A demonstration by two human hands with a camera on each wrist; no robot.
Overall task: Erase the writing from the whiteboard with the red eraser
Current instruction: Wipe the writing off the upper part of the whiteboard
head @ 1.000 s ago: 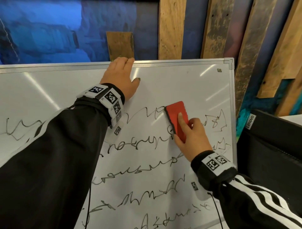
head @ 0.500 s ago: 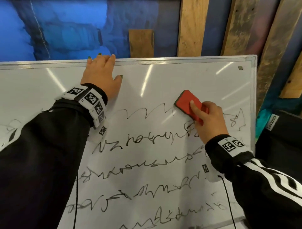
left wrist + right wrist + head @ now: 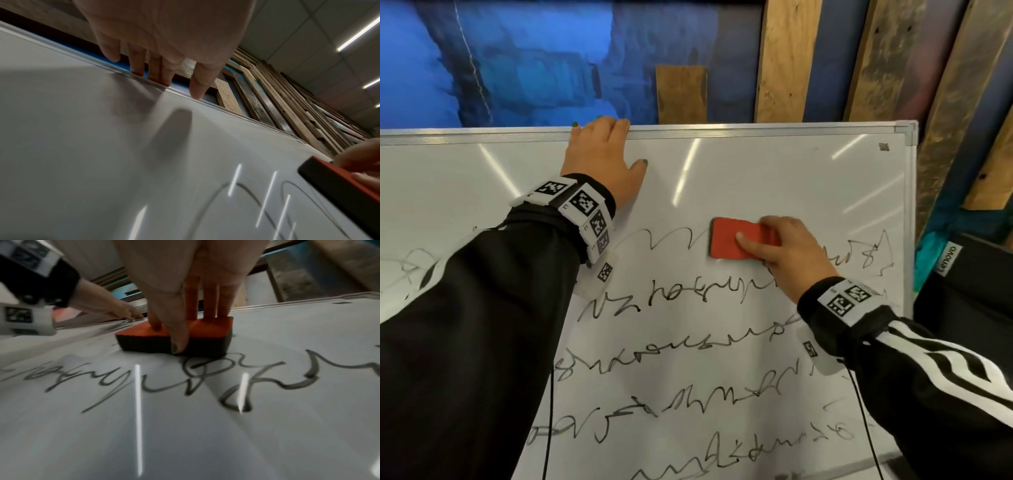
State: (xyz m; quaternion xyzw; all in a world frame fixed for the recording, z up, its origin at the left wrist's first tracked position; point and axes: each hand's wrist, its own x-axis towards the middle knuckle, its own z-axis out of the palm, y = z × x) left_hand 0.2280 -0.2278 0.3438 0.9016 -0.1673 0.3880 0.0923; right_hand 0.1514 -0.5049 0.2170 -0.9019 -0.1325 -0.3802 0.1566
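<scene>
Right hand point(image 3: 796, 255) pinches the red eraser point(image 3: 736, 242) flat on the whiteboard point(image 3: 774, 178); left hand point(image 3: 602, 162) braces the top edge, fingers straight. Eraser looks light, soft-padded; best held by its sides.

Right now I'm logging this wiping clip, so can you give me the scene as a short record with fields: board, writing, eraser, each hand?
board: whiteboard, metal-framed, leaning back against a wall of wooden planks
writing: black scribble lines across most of the board; top line partly under the eraser
eraser: red eraser, dark pad flat on the board, on the top line
right hand: grips the eraser, fingers on top, thumb at its side
left hand: rests on the board, fingers over the top edge
</scene>
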